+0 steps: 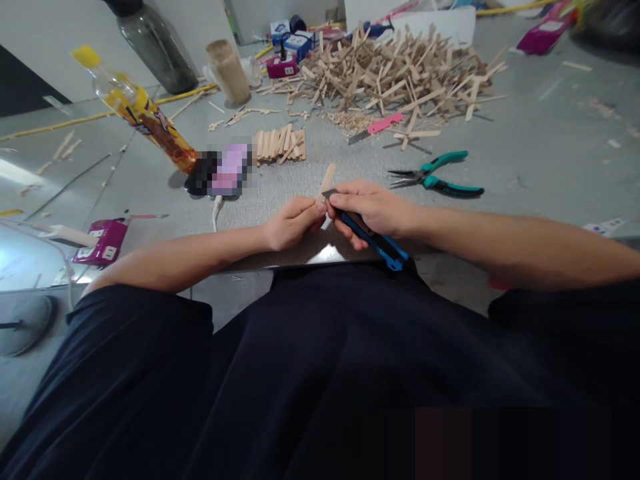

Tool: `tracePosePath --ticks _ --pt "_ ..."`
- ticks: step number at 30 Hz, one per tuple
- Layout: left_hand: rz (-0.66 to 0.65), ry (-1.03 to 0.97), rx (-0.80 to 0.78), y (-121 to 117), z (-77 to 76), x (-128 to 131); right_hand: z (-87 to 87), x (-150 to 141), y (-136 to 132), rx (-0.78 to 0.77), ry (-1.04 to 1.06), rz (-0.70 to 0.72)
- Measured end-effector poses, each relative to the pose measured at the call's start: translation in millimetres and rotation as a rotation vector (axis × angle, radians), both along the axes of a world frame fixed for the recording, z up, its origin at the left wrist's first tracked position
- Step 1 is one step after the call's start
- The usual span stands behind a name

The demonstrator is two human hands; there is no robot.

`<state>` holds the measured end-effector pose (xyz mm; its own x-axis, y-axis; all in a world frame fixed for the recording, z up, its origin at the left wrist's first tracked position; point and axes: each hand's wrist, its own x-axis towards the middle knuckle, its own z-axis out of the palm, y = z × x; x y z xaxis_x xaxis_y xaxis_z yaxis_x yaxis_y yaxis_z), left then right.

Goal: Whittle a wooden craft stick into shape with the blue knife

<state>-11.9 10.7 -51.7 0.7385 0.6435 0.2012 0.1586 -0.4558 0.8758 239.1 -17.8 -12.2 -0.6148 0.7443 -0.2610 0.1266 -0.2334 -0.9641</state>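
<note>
Near the table's front edge, my left hand (296, 222) pinches a small flat wooden stick (328, 176), whose upper end points away from me. My right hand (373, 210) is closed around a blue and black utility knife (373, 237). The knife's blade (330, 193) lies close to the stick, right by my left fingertips; whether it touches the wood I cannot tell. Both hands are close together. The stick's lower end is mostly hidden by my fingers. To the right of my right hand lie green-handled needle-nose pliers (433, 177), jaws pointing left.
A big heap of wooden sticks (395, 73) covers the back, with a pink-handled knife (377, 127) before it. Stacked sticks (280, 145), a cabled phone (230, 170), a yellow-capped bottle (145, 120), a jar (229, 73) and a purple power strip (103, 241) stand left.
</note>
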Motion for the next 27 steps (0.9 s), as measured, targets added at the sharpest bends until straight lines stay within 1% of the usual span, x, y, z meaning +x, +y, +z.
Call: tracePosePath --ticks 3,7,12,16,18,22,23,25,27 --pt "0.015 0.029 0.017 -0.6 0.8 0.1 -0.3 -1.1 -0.7 0.013 -0.019 -0.001" --pt "0.031 0.022 0.037 0.0 -2.7 1.5 -0.5 -1.6 -2.2 0.032 -0.041 -0.020" --pt "0.024 0.073 0.030 1.6 -4.0 1.4 -1.5 -0.9 -3.9 0.103 -0.118 0.000" --pt "-0.020 0.157 0.077 4.5 4.5 1.2 -4.4 0.7 -5.2 0.188 -0.168 0.010" --pt "-0.045 0.190 0.119 5.4 10.2 1.7 -2.5 2.0 -6.0 0.194 -0.178 0.003" --pt "-0.082 0.223 0.167 5.4 18.3 2.8 6.7 4.2 -7.0 0.013 -0.136 0.049" --pt "-0.088 0.236 0.174 5.4 19.4 3.0 8.0 4.3 -7.1 -0.005 -0.135 0.060" --pt "-0.100 0.265 0.186 5.9 20.6 3.0 7.5 4.0 -7.3 0.039 -0.159 0.053" --pt "-0.106 0.298 0.203 7.0 20.8 2.9 4.3 3.5 -7.3 0.137 -0.194 0.029"
